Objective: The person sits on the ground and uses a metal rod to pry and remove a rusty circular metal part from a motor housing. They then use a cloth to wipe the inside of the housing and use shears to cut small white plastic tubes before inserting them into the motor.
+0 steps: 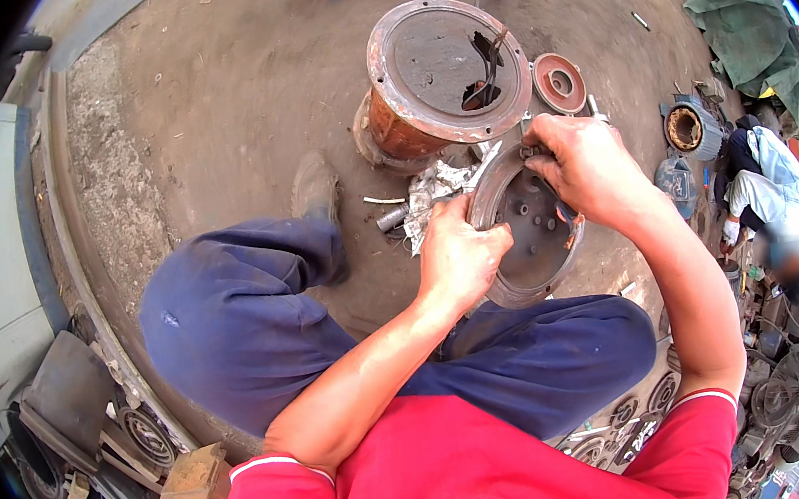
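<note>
1. The disc [543, 258] is a round, dished metal piece, dull grey-brown and grimy, with a raised rim, several holes about its middle and a few reddish-orange marks near its right edge.
2. It is held in front of the person, above the floor [235, 101], nearer than the rusty drum [404, 138] and just beside a crumpled rag [434, 189]; a rust-red ring [546, 78] lies beyond it.
3. The left hand [459, 254] grasps the disc's left rim, fingers over the outer edge and thumb reaching toward the hollow.
4. The right hand [592, 163] is at the upper right of the disc, its fingers bent and drawn together at the top of the rim; I cannot tell whether they pinch the rim or a small part there.
5. The disc sits tilted between the two hands, hollow face turned up toward the person. Being round, it has no clear long axis; its foreshortened outline runs longest from the top down toward the right thigh [569, 353].
</note>
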`<state>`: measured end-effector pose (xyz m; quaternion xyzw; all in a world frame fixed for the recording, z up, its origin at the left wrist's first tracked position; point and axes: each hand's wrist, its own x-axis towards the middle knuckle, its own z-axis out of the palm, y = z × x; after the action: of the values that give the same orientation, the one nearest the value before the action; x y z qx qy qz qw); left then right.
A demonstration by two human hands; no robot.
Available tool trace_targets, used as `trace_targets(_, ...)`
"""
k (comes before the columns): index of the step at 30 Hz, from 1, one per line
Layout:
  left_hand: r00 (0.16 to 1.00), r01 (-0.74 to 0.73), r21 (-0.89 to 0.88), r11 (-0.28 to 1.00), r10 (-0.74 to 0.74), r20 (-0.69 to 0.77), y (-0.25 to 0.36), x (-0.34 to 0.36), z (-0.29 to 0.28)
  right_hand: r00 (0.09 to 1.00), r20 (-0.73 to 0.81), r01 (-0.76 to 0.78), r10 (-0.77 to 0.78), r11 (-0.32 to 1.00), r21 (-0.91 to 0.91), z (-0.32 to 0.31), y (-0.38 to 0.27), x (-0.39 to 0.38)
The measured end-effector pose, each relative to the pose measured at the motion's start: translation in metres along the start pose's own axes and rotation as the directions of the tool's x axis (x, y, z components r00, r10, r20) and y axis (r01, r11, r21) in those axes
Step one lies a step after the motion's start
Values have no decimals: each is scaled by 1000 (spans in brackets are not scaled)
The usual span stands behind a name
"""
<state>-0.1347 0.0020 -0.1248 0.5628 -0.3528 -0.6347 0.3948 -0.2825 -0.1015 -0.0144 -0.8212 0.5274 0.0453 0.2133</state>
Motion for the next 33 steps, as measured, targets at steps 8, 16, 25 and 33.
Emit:
trace_targets(8,999,40,251,967,-44,11,17,-22,0,971,-112,-162,211,927,338,30,10,-36)
trace_targets(16,997,-48,281,959,65,-52,16,-19,-3,969,-238,59,-65,998,-30,18,-2,-29)
trace_targets(25,996,-19,80,997,26,-89,15,9,-9,962,-148,-164,229,918,361,22,-3,17)
trace_targets(33,996,86,-306,948,-88,8,-4,18,-5,992,-83,-97,100,994,41,13,-14,29)
